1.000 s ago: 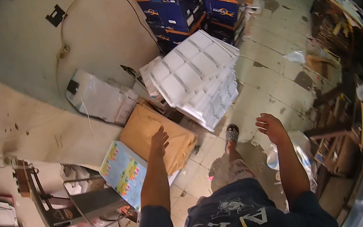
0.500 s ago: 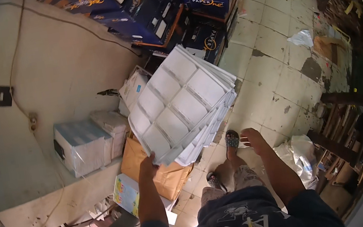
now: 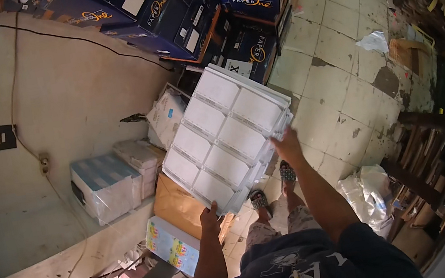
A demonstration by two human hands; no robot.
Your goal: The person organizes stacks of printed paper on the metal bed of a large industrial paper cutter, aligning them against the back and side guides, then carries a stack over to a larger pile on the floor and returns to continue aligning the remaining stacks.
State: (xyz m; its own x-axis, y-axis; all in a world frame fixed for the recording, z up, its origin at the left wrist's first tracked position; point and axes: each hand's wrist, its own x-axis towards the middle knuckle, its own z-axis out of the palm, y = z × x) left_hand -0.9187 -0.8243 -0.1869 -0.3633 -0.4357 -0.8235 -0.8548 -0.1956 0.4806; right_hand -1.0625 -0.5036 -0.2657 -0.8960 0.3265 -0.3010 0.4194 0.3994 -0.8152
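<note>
Cracked floor tiles (image 3: 340,71) run toward two o'clock, blue paper cartons (image 3: 179,12) stacked at twelve. Our left hand (image 3: 210,220) pinches the near edge of a stack of white printed sheets (image 3: 228,135), centre frame; our right hand (image 3: 287,145) grips its right edge.

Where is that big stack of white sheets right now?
In the head view's middle, the stack is gripped between the left hand and right hand, above the brown box, near the blue cartons.

A tilted stack of white sheets (image 3: 228,138), each gridded into rectangular panels, rests above brown parcels.
</note>
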